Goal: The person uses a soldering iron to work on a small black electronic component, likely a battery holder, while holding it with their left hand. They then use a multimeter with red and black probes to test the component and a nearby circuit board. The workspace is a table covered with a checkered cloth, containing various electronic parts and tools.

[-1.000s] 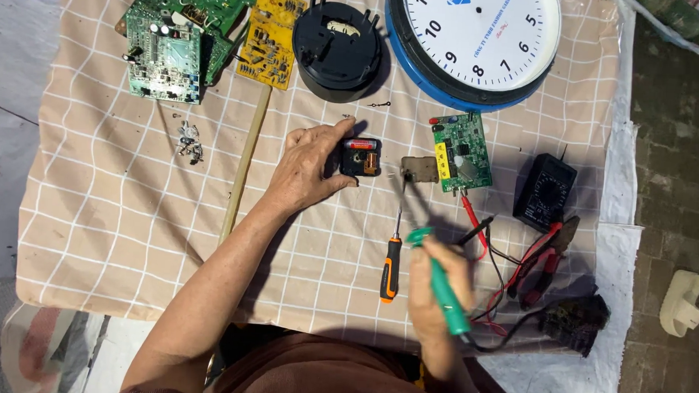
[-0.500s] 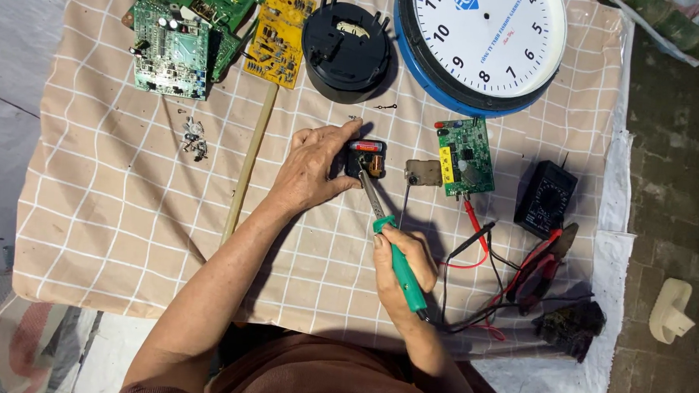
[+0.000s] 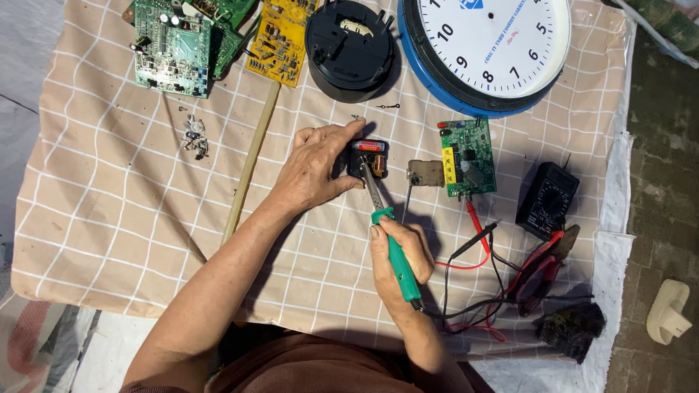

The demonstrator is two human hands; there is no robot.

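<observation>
Green-handled soldering iron point(image 3: 394, 249) gripped in right hand point(image 3: 398, 257), tip on small black clock mechanism point(image 3: 367, 158) pinched by left hand point(image 3: 315, 167), mid checked cloth point(image 3: 113, 210), blue-rimmed wall clock point(image 3: 486, 45) at far edge

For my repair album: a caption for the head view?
Left hand steadies a small black clock part while right hand touches it with a green-handled soldering iron.

Head-worn camera looks steeply down, fairly near, at the checked cloth point(image 3: 128, 234).
</observation>
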